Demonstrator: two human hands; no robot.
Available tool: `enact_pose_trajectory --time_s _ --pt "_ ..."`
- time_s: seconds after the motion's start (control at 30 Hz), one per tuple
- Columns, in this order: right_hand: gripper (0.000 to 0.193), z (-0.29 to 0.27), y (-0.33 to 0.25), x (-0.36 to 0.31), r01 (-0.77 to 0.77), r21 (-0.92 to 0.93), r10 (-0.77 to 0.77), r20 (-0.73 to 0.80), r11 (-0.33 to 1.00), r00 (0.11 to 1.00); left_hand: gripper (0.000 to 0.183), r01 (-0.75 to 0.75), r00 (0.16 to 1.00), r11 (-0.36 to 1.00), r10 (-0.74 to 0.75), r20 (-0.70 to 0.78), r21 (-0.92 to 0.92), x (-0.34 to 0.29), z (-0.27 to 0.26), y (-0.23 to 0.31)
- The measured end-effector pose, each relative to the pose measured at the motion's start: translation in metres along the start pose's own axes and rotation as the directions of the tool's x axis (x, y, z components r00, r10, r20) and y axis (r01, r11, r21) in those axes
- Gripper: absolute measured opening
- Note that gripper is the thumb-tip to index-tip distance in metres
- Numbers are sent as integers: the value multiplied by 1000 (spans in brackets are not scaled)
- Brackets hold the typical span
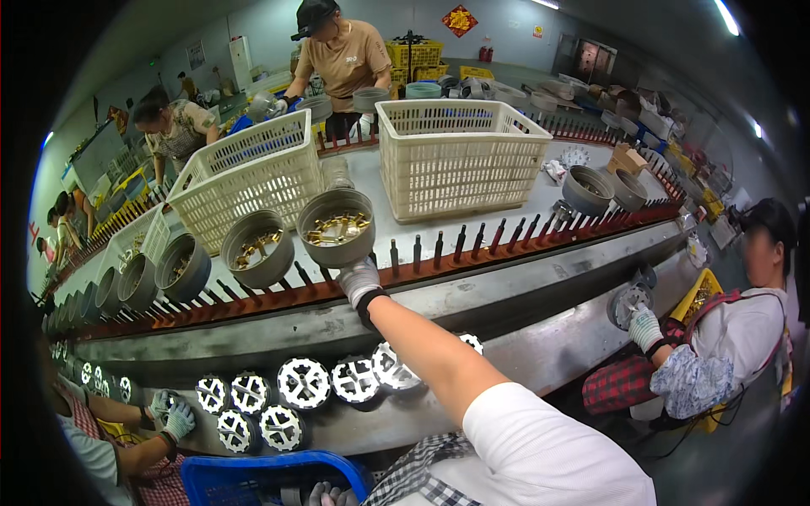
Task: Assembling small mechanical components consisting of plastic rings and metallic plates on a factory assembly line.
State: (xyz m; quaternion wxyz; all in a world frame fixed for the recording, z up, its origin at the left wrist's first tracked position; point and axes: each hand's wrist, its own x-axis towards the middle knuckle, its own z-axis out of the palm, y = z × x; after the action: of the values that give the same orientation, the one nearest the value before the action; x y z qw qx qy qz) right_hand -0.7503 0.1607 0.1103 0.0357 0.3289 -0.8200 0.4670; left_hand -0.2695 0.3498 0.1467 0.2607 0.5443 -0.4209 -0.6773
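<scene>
My right arm stretches across the bench to a grey round cup (pixel 336 229) full of small brass-coloured pieces. My right hand (pixel 360 282), in a pale glove with a dark cuff, is closed at the cup's lower side; its fingertips are partly hidden there. Beside it stands another grey cup (pixel 257 249) with similar brass pieces. Only the grey glove fingertips of my left hand (pixel 331 495) show at the bottom edge, by a blue basket (pixel 253 461); their grip is hidden. Several round silver-faced parts (pixel 304 384) with dark cut-outs lie on the bench below my right arm.
A rail of upright dark pegs (pixel 439 250) runs along the raised table. Two white slatted crates (pixel 460 160) stand behind it. A co-worker's gloved hands (pixel 173 415) are at the left. Another seated co-worker (pixel 717 337) holds a round part at the right.
</scene>
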Motion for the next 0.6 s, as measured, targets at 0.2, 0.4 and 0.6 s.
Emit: enact_pose_trajectory --time_s 0.2,0.4,0.6 --pt "28 -95 -29 -75 -22 244 -66 348 969 935 41 -34 999 998 34 3 44 4 -27 1" --pt "30 -202 38 -143 36 -125 -7 226 992 974 36 -57 998 998 57 6 35 13 8 41" --pt "34 -241 101 -182 -11 -632 257 299 775 919 36 -248 957 967 234 173 63 30 60 56"
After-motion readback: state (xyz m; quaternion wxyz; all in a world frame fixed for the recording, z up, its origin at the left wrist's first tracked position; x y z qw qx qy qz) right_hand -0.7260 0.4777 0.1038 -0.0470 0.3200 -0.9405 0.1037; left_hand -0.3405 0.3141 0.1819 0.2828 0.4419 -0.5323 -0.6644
